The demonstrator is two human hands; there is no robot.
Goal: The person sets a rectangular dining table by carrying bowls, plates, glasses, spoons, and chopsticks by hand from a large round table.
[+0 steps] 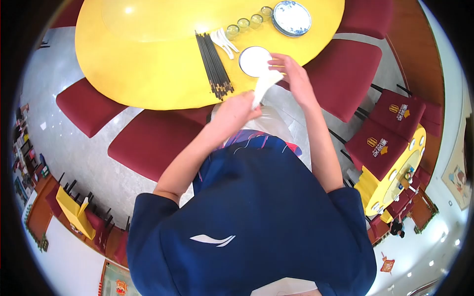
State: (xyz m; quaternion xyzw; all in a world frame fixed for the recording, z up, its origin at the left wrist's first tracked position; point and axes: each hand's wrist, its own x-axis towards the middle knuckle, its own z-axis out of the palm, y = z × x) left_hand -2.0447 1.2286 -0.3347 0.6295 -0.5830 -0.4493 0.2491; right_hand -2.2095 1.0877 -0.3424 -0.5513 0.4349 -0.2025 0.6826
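My left hand (236, 114) is closed round the lower end of a white cloth or tissue (266, 85), just off the table's near edge. My right hand (295, 81) has its fingers apart at the right rim of a small white plate (254, 61); the cloth's upper end is beside its palm. Left of the plate, a bundle of black chopsticks (213, 65) lies on the yellow table (143, 64), with white spoons (223, 43) by its top. Several small glasses (243, 23) form a slanting row leading to a stack of blue-patterned plates (292, 18).
Dark red chairs (140, 143) stand around the table, with another seat (340, 79) close to my right forearm. At far right is a second yellow table (395, 185) with dishes. A person (396, 227) is in the distance.
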